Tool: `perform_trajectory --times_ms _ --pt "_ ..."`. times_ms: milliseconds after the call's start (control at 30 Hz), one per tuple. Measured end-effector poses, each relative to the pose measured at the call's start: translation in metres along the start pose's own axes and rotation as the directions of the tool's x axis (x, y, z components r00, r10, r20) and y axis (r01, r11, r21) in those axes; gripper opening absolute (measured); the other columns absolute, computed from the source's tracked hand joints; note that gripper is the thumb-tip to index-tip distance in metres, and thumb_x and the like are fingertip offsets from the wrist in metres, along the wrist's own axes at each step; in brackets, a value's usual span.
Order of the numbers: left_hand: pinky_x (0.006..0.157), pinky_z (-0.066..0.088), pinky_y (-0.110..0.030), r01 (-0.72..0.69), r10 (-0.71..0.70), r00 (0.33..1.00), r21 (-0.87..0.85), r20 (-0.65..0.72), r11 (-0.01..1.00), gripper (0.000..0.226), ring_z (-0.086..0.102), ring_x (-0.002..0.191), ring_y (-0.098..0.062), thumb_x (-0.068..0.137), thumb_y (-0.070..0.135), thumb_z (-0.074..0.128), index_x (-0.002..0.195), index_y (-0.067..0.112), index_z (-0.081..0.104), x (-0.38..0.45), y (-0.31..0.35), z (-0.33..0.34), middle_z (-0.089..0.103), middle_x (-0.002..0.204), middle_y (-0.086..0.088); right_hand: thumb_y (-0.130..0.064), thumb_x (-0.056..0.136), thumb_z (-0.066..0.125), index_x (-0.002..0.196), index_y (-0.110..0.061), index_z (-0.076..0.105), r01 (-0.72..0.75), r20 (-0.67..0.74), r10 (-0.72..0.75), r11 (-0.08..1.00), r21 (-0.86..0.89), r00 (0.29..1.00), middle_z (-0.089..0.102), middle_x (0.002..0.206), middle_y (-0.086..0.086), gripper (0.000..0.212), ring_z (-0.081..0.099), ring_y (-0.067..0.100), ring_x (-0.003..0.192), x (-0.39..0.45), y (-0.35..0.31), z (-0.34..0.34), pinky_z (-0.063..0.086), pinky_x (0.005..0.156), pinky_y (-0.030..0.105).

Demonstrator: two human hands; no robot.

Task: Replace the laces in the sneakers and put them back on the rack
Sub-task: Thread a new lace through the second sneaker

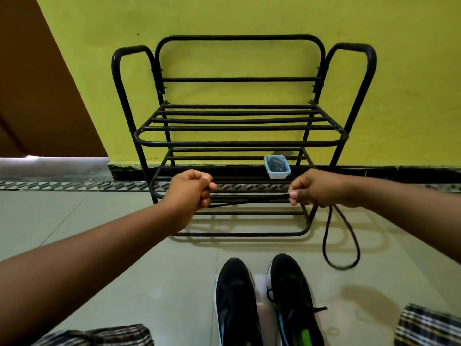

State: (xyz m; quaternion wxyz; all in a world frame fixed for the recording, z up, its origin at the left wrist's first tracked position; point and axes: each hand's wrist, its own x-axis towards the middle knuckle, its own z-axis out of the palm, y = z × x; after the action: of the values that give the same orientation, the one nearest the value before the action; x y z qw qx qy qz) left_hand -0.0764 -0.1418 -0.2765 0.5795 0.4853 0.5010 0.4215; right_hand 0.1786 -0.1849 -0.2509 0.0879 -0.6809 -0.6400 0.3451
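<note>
A black shoelace (249, 199) is stretched taut between my two hands in front of the rack. My left hand (192, 193) grips one end in a fist. My right hand (311, 188) pinches the lace, and the rest of it hangs below that hand in a long loop (341, 243) down to the floor. Two black sneakers stand side by side on the floor below: the left sneaker (235, 300) shows no lace, the right sneaker (290, 295) has a black lace with a loose end at its right side.
A black metal shoe rack (237, 143) with bare shelves stands against the yellow-green wall. A small clear plastic box (277, 167) with dark contents sits on its lower shelf at the right. My checkered-clothed knees (426, 325) frame the tiled floor.
</note>
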Motion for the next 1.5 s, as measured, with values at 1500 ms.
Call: perform_trajectory --times_ms 1500 --pt "0.048 0.043 -0.02 -0.247 0.167 0.969 0.759 0.183 0.603 0.015 0.055 0.056 -0.01 0.099 0.023 0.046 0.096 0.014 0.059 0.001 -0.011 -0.012 0.069 0.096 0.001 -0.023 0.096 0.051 0.074 -0.018 0.065 0.082 -0.022 -0.088 0.976 -0.204 0.996 0.06 0.075 -0.006 0.026 0.052 0.006 0.071 0.005 -0.028 0.036 0.038 0.06 0.019"
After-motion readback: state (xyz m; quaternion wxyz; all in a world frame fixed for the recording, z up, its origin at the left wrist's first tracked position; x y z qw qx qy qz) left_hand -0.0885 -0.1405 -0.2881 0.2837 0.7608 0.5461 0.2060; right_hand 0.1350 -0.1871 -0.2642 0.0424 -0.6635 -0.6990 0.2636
